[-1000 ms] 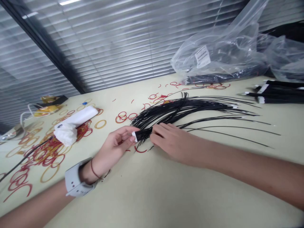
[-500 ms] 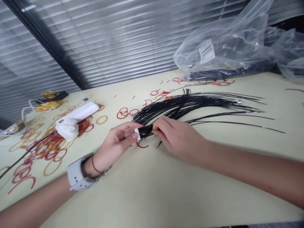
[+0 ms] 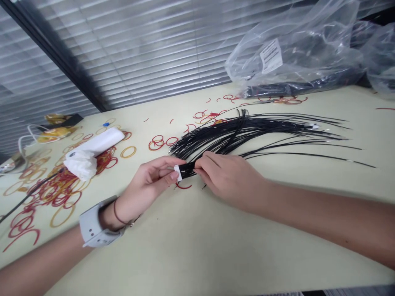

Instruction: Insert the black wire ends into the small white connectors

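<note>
A bundle of thin black wires [image 3: 247,132] fans out across the table to the right, its ends spread and loose. Their gathered end sits in a small white connector [image 3: 178,173], held between the thumb and fingers of my left hand [image 3: 151,179]. My right hand [image 3: 226,180] pinches the black wires just beside the connector, so the two hands nearly touch. A grey wrist strap [image 3: 95,222] and a thin cord bracelet circle my left wrist.
Red and tan rubber bands [image 3: 58,193] lie scattered over the cream table [image 3: 216,246]. A white roll with crumpled tissue [image 3: 89,153] lies left of my hands. A clear plastic bag [image 3: 293,49] holding black wires sits at the back, before window blinds.
My right hand has closed toward the connector, shortening the bare stretch of wire between my hands. The whole view has shifted slightly, and the table appears higher in the frame.
</note>
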A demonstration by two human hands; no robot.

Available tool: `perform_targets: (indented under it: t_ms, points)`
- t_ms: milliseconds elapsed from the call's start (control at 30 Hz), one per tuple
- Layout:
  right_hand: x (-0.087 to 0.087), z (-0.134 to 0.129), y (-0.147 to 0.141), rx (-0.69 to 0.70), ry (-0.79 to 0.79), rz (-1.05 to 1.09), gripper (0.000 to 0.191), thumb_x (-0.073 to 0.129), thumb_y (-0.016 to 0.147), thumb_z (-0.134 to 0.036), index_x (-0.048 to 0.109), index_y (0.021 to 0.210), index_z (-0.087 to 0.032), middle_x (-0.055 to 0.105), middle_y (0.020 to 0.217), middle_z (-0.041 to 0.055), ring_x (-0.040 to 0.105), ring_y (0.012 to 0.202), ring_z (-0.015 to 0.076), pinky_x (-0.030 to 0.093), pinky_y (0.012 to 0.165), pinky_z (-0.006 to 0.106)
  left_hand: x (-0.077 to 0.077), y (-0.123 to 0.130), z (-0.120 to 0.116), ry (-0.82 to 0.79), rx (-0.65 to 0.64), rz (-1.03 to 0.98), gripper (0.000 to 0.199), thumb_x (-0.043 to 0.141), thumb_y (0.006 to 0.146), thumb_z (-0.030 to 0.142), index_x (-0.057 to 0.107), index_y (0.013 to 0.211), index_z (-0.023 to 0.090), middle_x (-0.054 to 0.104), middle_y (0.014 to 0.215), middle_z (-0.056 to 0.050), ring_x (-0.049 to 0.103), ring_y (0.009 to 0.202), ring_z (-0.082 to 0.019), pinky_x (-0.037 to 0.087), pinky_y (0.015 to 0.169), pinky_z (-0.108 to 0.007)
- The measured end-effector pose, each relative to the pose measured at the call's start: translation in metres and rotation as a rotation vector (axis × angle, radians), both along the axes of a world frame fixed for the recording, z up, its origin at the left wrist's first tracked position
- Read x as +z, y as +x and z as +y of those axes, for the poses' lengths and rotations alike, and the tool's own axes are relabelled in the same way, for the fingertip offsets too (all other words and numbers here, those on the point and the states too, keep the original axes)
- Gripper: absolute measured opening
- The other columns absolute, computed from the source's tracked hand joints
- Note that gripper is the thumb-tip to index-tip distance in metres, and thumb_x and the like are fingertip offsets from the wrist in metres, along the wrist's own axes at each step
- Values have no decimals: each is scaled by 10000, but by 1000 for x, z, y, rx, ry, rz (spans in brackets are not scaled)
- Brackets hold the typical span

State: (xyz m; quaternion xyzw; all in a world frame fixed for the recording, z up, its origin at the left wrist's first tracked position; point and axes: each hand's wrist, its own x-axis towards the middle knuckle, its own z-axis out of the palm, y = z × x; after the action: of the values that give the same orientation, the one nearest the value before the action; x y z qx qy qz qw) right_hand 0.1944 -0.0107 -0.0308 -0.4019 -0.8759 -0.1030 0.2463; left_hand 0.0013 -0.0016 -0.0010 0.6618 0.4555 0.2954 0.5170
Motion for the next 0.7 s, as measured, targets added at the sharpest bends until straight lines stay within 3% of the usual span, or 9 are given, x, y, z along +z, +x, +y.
perform_targets:
  t_ms: [700]
  points:
    - [1, 1, -2, 10, 25, 40, 266, 279, 884, -214, 508, 788, -116, 534, 684, 22, 443, 519, 94, 204, 443, 243, -2, -1, -1, -8, -23, -21, 214, 551, 769, 217, 568, 979, 182, 588, 725, -15, 543, 645, -93, 427, 588, -175]
